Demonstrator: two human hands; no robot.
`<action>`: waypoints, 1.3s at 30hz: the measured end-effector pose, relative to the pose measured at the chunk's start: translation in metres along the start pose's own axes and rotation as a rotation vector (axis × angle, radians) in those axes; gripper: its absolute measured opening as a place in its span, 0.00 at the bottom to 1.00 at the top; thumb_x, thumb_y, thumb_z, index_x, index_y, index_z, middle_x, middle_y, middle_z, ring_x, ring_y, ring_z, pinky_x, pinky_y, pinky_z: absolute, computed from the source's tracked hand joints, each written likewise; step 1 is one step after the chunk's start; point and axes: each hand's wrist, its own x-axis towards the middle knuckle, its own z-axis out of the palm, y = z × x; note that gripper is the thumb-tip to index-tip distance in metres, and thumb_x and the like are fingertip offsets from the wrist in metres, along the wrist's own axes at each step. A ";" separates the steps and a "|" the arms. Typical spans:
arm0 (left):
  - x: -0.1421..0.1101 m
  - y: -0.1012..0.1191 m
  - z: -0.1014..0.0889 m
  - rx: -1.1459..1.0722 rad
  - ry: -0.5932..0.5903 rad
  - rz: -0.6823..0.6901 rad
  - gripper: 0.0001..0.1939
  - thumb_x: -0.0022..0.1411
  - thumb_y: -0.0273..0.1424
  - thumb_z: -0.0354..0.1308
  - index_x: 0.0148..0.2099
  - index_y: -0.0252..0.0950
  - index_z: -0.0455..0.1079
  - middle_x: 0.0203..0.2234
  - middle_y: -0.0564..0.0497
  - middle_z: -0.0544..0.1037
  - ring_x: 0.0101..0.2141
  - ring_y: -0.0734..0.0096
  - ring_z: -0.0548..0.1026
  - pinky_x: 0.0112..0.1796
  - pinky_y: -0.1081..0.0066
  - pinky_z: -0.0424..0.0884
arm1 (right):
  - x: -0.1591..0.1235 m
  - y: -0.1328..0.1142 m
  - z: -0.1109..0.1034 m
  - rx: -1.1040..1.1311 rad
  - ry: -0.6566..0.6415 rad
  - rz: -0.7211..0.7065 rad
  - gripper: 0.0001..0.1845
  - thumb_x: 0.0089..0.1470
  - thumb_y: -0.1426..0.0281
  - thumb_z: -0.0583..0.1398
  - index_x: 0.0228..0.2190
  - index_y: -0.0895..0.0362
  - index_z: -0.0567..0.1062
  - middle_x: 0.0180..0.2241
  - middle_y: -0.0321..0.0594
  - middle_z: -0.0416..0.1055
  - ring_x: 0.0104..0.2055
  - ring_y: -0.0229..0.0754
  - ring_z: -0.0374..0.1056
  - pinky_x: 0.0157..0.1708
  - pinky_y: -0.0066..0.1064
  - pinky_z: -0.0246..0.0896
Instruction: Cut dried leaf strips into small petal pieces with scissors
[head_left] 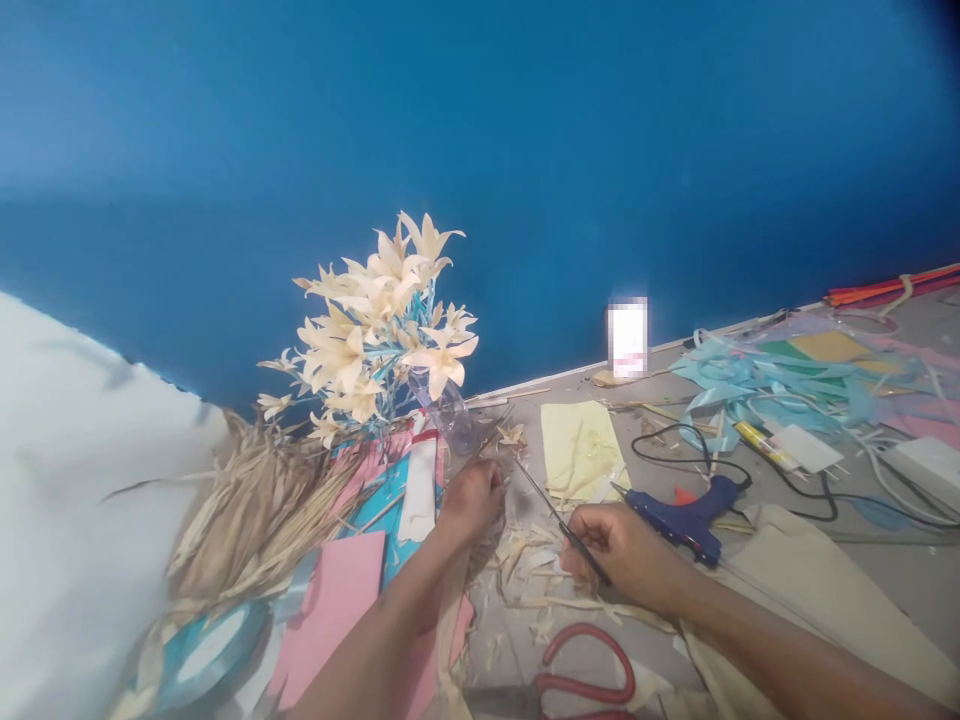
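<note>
My left hand [471,500] is closed in a pinch on a thin dry leaf strip [491,440] that points up and right, close to a clear plastic bottle [448,410]. My right hand [613,548] is closed round small dark scissors [559,522], whose thin blades reach up and left toward the left hand. Pale strip cuttings [525,570] lie scattered on the floor between and below both hands. A bunch of cream leaf flowers on blue stems [379,320] stands behind the left hand.
A blue glue gun [686,515] with black cord lies right of my right hand. Red-handled scissors [589,665] lie near me. Dry leaves [255,510], pink paper [337,595], ribbon roll [202,655], yellow paper [581,450], blue ribbons [757,385], blue wall behind.
</note>
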 end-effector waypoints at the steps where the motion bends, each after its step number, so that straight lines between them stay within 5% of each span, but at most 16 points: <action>1: 0.003 0.001 -0.001 -0.012 0.012 0.006 0.05 0.55 0.24 0.55 0.28 0.36 0.67 0.25 0.52 0.75 0.29 0.69 0.73 0.31 0.72 0.62 | 0.000 -0.001 0.000 -0.014 0.004 -0.010 0.14 0.43 0.63 0.65 0.20 0.58 0.68 0.17 0.31 0.63 0.21 0.33 0.55 0.21 0.24 0.50; 9: 0.049 0.024 -0.018 -0.083 0.171 0.029 0.06 0.61 0.27 0.52 0.35 0.36 0.71 0.30 0.49 0.78 0.31 0.68 0.74 0.35 0.70 0.65 | 0.003 0.006 -0.001 -0.010 0.009 -0.007 0.14 0.43 0.63 0.66 0.20 0.58 0.69 0.18 0.30 0.64 0.21 0.34 0.56 0.21 0.23 0.49; 16: 0.003 -0.013 -0.048 -0.058 0.222 -0.057 0.13 0.61 0.23 0.47 0.40 0.36 0.73 0.30 0.50 0.79 0.31 0.69 0.75 0.35 0.72 0.66 | 0.001 0.005 -0.001 -0.012 -0.025 0.016 0.16 0.44 0.61 0.66 0.21 0.58 0.69 0.18 0.32 0.67 0.21 0.35 0.59 0.21 0.24 0.51; 21: -0.014 -0.035 -0.040 0.017 0.175 -0.129 0.09 0.57 0.22 0.53 0.35 0.37 0.74 0.26 0.52 0.78 0.29 0.71 0.74 0.32 0.74 0.64 | -0.001 0.001 0.003 -0.066 -0.032 0.016 0.14 0.43 0.61 0.66 0.21 0.58 0.70 0.17 0.32 0.66 0.21 0.34 0.56 0.20 0.24 0.49; 30: 0.013 -0.010 -0.015 0.229 0.168 -0.171 0.13 0.63 0.38 0.53 0.37 0.37 0.76 0.39 0.40 0.79 0.37 0.54 0.77 0.35 0.64 0.68 | 0.000 0.003 0.002 -0.092 -0.029 -0.002 0.17 0.43 0.59 0.67 0.21 0.58 0.68 0.18 0.30 0.61 0.22 0.34 0.52 0.21 0.24 0.48; 33: 0.015 -0.008 -0.008 0.275 0.162 -0.188 0.12 0.64 0.35 0.52 0.40 0.37 0.76 0.39 0.39 0.79 0.37 0.54 0.77 0.35 0.64 0.68 | 0.000 0.003 0.001 -0.108 -0.026 -0.013 0.18 0.43 0.59 0.67 0.20 0.58 0.68 0.19 0.31 0.62 0.23 0.34 0.53 0.22 0.24 0.48; 39: 0.006 -0.007 -0.021 0.275 0.177 -0.209 0.14 0.67 0.33 0.48 0.42 0.36 0.74 0.37 0.40 0.80 0.34 0.57 0.78 0.33 0.66 0.66 | 0.001 0.008 0.001 -0.129 -0.013 -0.046 0.15 0.43 0.61 0.67 0.21 0.58 0.70 0.19 0.30 0.61 0.23 0.34 0.53 0.21 0.23 0.48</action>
